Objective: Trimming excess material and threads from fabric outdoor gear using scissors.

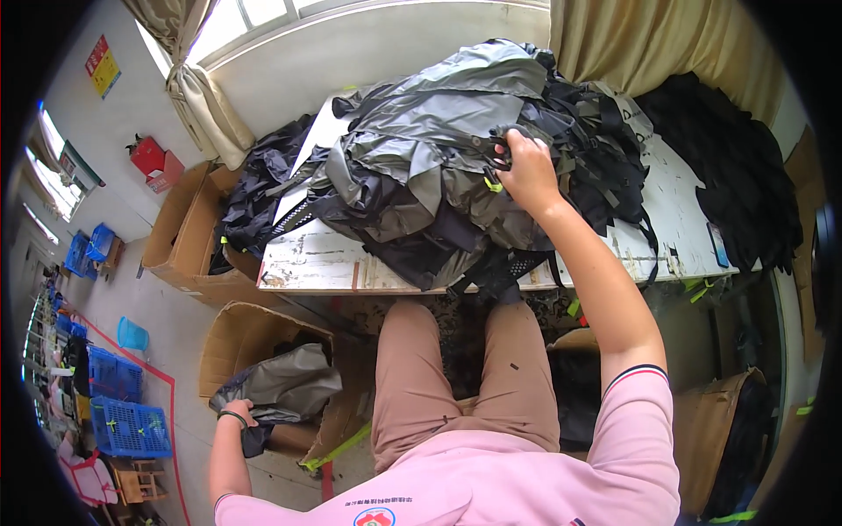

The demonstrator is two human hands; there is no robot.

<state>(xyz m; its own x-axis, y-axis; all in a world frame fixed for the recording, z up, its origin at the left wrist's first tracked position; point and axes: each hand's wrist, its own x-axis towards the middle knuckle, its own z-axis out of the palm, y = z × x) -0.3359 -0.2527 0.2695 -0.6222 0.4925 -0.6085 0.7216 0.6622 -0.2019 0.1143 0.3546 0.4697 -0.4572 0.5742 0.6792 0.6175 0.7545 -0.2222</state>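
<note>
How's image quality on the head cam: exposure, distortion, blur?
Head view: window blown out; table edge bows with fisheye and corners vignette black; right hand on the grey-black bag pile looks sharp; left hand at the grey bag is slightly soft.

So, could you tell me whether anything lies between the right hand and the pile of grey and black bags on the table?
Nothing visible does: the right hand already rests on the pile of bags, fingers curled into a black strap.
</note>
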